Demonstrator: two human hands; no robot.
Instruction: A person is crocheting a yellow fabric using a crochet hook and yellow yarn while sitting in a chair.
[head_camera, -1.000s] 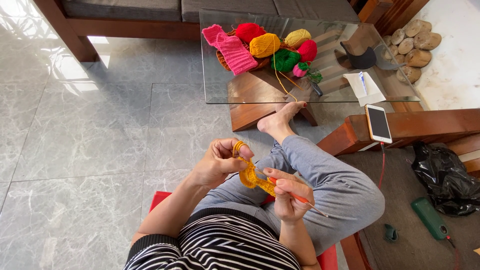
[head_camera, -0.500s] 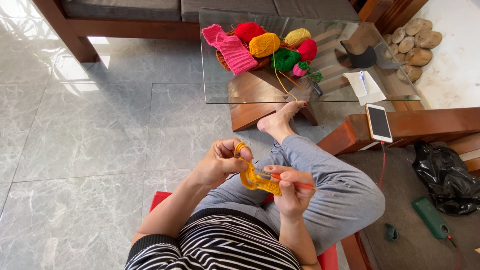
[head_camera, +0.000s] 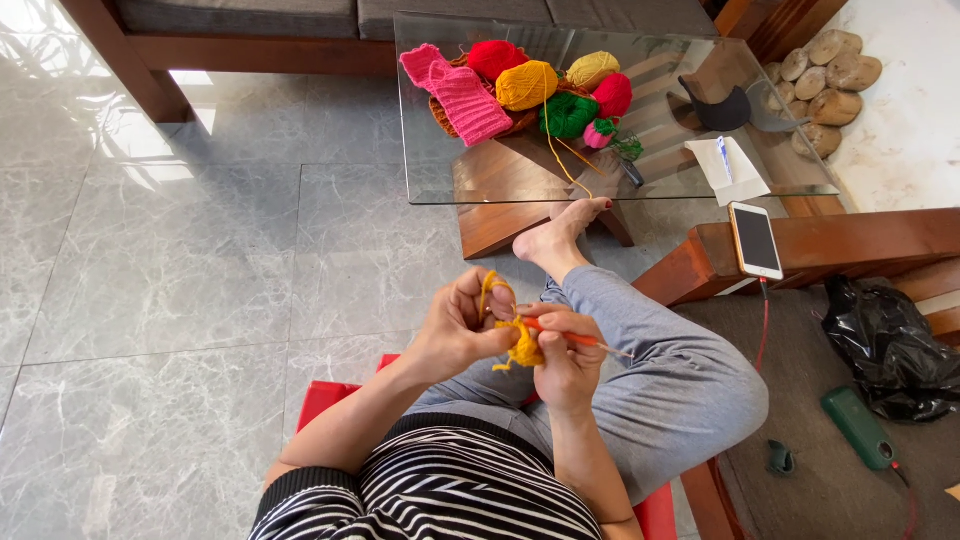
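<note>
R hand (head_camera: 565, 362) is pinching an orange-handled crochet hook (head_camera: 572, 339), thin metal shaft sticking out to the right; fingers closed round the handle. L hand (head_camera: 462, 328) is clenching the small yellow crochet piece (head_camera: 524, 346) btwn thumb and fingers, w/ a loop of yellow yarn (head_camera: 490, 287) running over the index finger. Piece is sitting just above the lap, near the bent knee in grey trousers.

Progress, judging by size: work is looking early, only a small lumpy knot of stitches, short tail dangling; most of the fabric is yet to be made.

The strand is leading far, up to a yellow yarn ball (head_camera: 527, 85) on the glass coffee table (head_camera: 430, 150). Soft, fuzzy, round balls beside it: red, green, paler yellow, deep pink. A finished ribbed pink knitted piece (head_camera: 456, 90) is lying at their left. Table: clear glass top, wooden base. Right: a smartphone (head_camera: 756, 240) on a wooden armrest, cable attached. Floor: glossy grey marble tiles.
</note>
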